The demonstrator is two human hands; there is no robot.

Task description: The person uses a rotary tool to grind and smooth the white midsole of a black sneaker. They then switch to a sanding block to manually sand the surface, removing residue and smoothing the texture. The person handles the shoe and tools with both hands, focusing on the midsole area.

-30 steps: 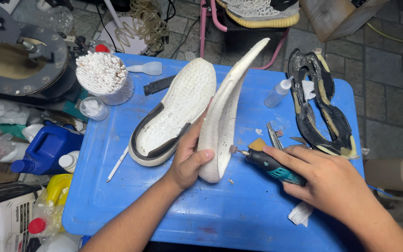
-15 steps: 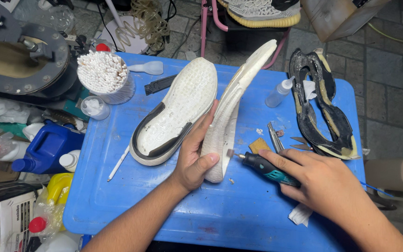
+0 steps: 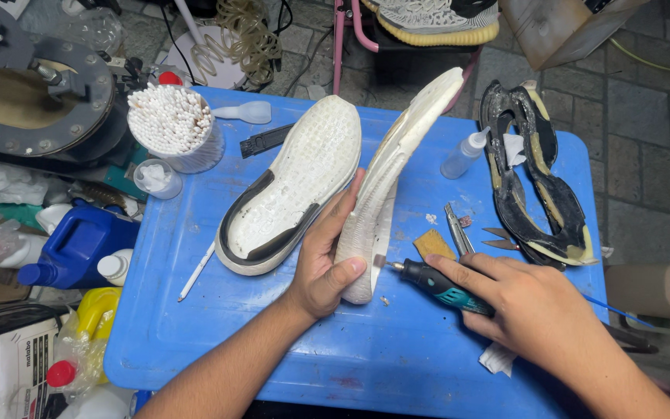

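The counter (image 3: 195, 326) is bright blue; on it lies a white sole (image 3: 292, 186) with a pebbled grain and a black band round its heel end, and beside it a plain off-white sole (image 3: 397, 163) stood on edge. The rotary tool (image 3: 443, 285) is black with teal patches, the two worn outsoles (image 3: 533, 178) are black edged in yellowed cream, and the small sanding block (image 3: 433, 244) is tan. Off the counter's edge are a deep blue jug (image 3: 79, 240), a yellow bottle (image 3: 98, 310) and a cup of white cotton swabs (image 3: 172, 124).
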